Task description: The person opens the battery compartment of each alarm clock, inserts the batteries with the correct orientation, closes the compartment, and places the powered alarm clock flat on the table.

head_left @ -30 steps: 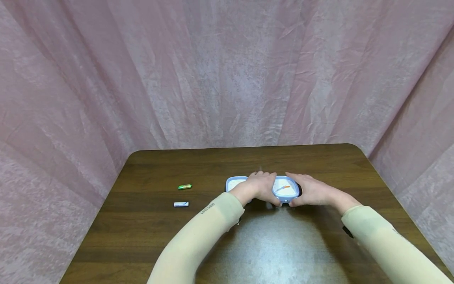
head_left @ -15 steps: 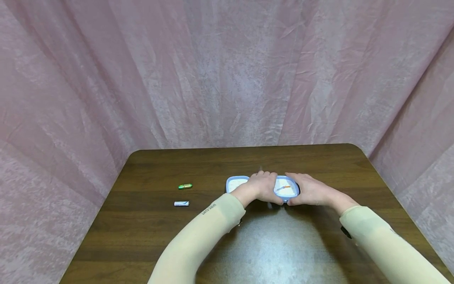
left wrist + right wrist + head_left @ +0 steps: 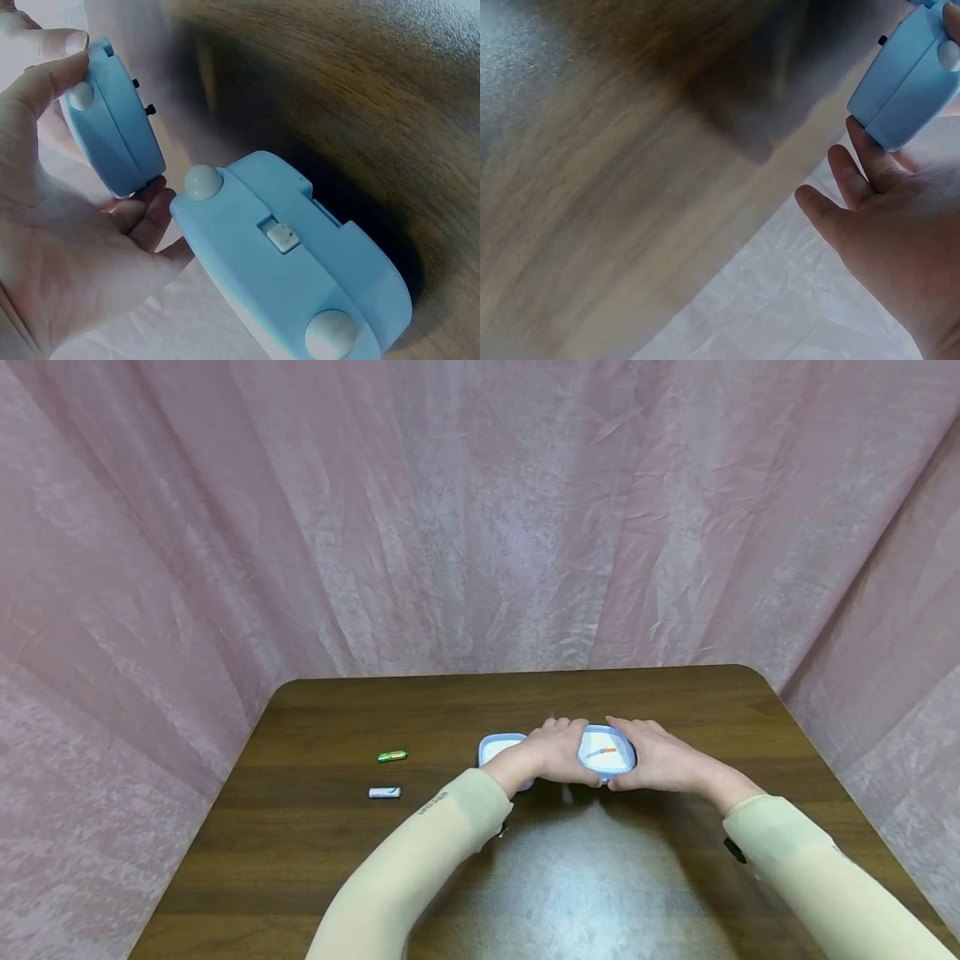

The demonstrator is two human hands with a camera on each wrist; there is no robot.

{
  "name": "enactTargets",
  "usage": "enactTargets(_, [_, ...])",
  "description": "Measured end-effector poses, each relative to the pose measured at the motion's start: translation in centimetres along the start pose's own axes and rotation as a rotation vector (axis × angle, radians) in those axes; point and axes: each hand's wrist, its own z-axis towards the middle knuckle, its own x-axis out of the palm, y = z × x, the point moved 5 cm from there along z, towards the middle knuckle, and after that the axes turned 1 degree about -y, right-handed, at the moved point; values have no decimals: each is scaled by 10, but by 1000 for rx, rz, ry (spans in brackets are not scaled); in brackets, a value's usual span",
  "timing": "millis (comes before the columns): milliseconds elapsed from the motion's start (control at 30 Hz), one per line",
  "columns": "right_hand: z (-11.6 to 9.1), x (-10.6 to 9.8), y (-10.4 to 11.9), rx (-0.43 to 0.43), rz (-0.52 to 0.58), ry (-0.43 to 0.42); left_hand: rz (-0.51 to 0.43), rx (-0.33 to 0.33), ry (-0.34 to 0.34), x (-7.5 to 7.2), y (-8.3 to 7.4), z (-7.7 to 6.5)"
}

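A light-blue alarm clock (image 3: 606,750) with a white face and an orange hand is held between both hands. My left hand (image 3: 557,753) grips its left side, and my right hand (image 3: 658,760) grips its right side with thumb and fingers. Small black knobs stick out of the back of this held clock (image 3: 116,124) in the left wrist view. Under my left wrist sits a second blue clock (image 3: 501,744), partly hidden by the hand and forearm. White round feet and a white switch show on that second clock (image 3: 300,262) in the left wrist view.
To the left on the dark wooden table (image 3: 600,877) lie a green battery (image 3: 392,756) and a white-and-blue battery (image 3: 385,792). A pink curtain (image 3: 480,527) hangs behind the table's far edge and along both sides.
The held clock has risen slightly and tilted between both hands. The second clock and the two batteries stay where they were.
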Motion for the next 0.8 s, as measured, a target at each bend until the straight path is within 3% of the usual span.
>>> enactTargets(467, [1, -5, 7, -26, 11, -41, -74, 25, -47, -10, 2, -7])
enactTargets(800, [-2, -9, 5, -1, 68, -64, -170, 80, -20, -15, 8, -15])
